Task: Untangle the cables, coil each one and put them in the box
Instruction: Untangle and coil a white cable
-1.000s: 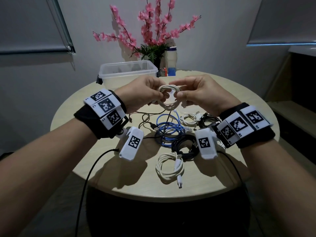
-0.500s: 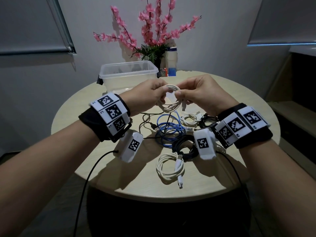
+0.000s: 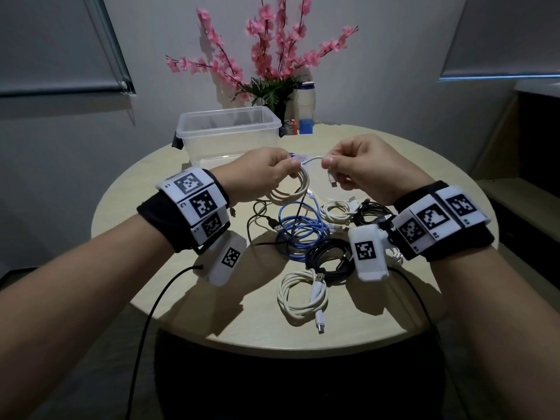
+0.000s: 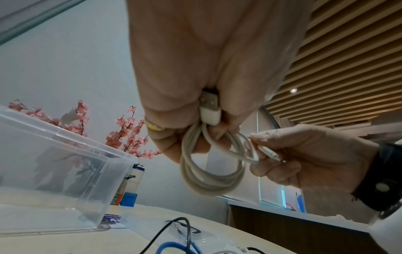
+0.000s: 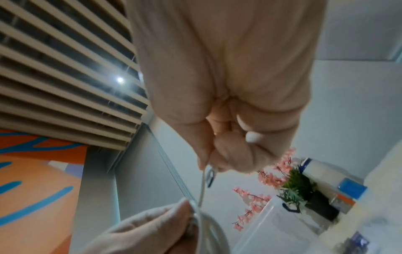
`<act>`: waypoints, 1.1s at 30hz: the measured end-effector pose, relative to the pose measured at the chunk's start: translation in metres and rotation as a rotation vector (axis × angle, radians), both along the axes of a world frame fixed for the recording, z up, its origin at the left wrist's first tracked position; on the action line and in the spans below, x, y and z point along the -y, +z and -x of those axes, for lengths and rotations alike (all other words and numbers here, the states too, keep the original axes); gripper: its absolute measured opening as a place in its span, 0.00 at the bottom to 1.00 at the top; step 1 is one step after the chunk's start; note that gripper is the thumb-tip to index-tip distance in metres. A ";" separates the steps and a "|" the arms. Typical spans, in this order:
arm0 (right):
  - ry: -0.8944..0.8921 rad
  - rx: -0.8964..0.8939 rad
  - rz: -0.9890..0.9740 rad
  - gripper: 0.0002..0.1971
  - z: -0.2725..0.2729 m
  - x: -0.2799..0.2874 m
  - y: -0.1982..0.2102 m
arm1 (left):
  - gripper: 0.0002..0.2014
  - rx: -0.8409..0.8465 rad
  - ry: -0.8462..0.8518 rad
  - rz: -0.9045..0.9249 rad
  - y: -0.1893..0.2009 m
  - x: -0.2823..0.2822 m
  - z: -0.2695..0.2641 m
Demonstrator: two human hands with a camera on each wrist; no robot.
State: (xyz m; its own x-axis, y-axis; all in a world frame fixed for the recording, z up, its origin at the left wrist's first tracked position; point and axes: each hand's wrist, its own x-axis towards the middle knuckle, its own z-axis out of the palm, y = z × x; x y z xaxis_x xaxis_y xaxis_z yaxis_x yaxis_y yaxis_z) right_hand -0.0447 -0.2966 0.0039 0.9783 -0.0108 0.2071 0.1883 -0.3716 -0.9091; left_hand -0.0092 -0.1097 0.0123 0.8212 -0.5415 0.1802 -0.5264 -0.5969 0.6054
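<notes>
Held above the counter (image 3: 169, 286) middle, the coiled white USB cable (image 4: 208, 173) looks light, limp and springy. The left hand (image 3: 263, 174) clamps its loops and plug; the right hand (image 3: 360, 168) pinches the free tail, best held near its connector.

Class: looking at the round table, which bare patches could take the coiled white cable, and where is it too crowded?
Bare round table shows on the left, and a front strip before the nearest white coil. The transparent box looks empty. The centre, around the blue cable and black coil, is crowded.
</notes>
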 end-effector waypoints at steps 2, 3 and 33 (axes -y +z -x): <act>0.005 -0.029 -0.098 0.08 0.002 -0.001 0.002 | 0.15 0.082 0.025 -0.059 -0.001 0.002 -0.002; 0.021 -0.048 -0.155 0.08 0.003 -0.002 0.002 | 0.15 0.108 0.039 -0.078 -0.002 0.004 -0.003; 0.232 0.053 -0.503 0.06 0.005 -0.015 -0.003 | 0.13 -0.496 -0.061 0.679 0.004 0.020 0.008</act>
State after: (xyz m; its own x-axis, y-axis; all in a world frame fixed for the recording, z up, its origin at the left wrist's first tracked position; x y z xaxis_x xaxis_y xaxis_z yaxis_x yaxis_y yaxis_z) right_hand -0.0499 -0.2813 0.0014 0.9553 0.0934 0.2806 0.2634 0.1626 -0.9509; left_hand -0.0168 -0.1300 0.0163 0.8639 -0.4917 0.1089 -0.1246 0.0008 0.9922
